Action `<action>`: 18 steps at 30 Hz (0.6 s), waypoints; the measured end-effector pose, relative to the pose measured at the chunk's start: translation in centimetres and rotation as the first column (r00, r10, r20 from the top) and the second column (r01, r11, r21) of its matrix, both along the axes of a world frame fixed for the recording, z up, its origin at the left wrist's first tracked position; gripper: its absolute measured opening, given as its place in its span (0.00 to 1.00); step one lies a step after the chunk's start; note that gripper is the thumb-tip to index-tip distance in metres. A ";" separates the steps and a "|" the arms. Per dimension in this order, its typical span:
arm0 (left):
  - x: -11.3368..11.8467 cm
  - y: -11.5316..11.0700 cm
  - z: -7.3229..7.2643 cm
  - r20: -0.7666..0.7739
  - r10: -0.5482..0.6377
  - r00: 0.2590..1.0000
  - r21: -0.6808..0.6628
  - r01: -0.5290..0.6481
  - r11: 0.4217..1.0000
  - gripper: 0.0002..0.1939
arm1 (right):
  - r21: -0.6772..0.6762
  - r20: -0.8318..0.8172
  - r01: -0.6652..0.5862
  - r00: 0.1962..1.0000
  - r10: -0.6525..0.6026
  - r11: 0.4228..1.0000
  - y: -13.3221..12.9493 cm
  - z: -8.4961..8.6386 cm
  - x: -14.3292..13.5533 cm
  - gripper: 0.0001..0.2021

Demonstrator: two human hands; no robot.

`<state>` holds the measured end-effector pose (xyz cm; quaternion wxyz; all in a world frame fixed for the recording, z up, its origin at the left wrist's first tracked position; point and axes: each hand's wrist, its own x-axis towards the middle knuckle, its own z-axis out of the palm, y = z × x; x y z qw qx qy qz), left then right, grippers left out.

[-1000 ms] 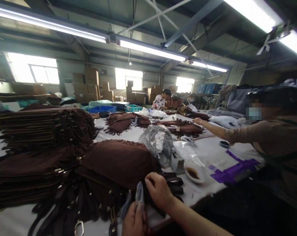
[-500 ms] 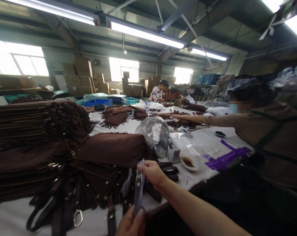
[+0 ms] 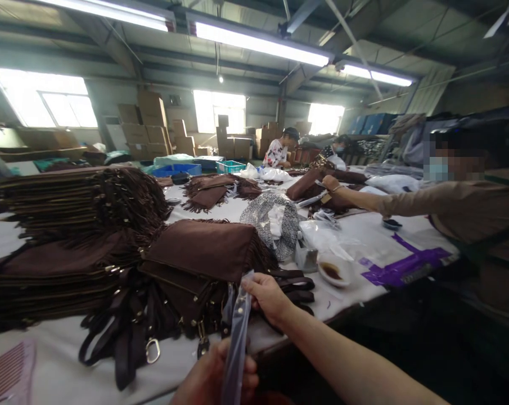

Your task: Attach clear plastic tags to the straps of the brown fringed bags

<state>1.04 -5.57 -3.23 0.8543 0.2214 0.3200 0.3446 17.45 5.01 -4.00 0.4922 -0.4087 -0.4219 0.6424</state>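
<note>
A clear plastic sleeve (image 3: 236, 351) hangs upright in front of me, with a dark strap end (image 3: 239, 306) and its metal studs showing through the upper part. My right hand (image 3: 267, 297) pinches the top of the sleeve between thumb and fingers. Lower down, my left hand (image 3: 214, 371) curls its fingers around the sleeve from behind. Just beyond lies a pile of brown fringed bags (image 3: 203, 247), whose dark straps (image 3: 125, 349) spill toward the near edge. A metal clasp (image 3: 153, 351) lies among them.
A taller stack of brown bags (image 3: 60, 205) stands left. Right of the near pile are a patterned round bundle (image 3: 254, 216), a bowl with dark liquid (image 3: 330, 272) and a purple plastic bag (image 3: 406, 267). A pink comb-like item (image 3: 12, 368) lies front left. A co-worker's arm (image 3: 364, 199) reaches across.
The view has shifted left. My left hand has opened its pinch and wrapped around the sleeve, and more of the sleeve shows below. The co-worker's hand has lifted a brown bag.
</note>
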 end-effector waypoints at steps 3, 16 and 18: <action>2.0 2.4 0.7 -0.085 0.116 0.990 -0.001 -0.117 0.993 0.25 | 0.021 0.019 -0.004 1.000 0.003 1.000 -0.4 0.3 0.0 0.22; 4.3 2.7 -1.6 -0.615 0.504 0.606 0.585 -0.077 0.807 0.22 | -0.052 0.124 -0.071 0.989 0.077 0.996 -0.8 -0.1 -0.4 0.14; 4.0 2.6 -1.4 -0.635 0.553 0.538 0.629 -0.054 0.775 0.22 | -0.021 0.111 -0.041 0.993 0.043 0.999 -0.5 0.1 -0.9 0.13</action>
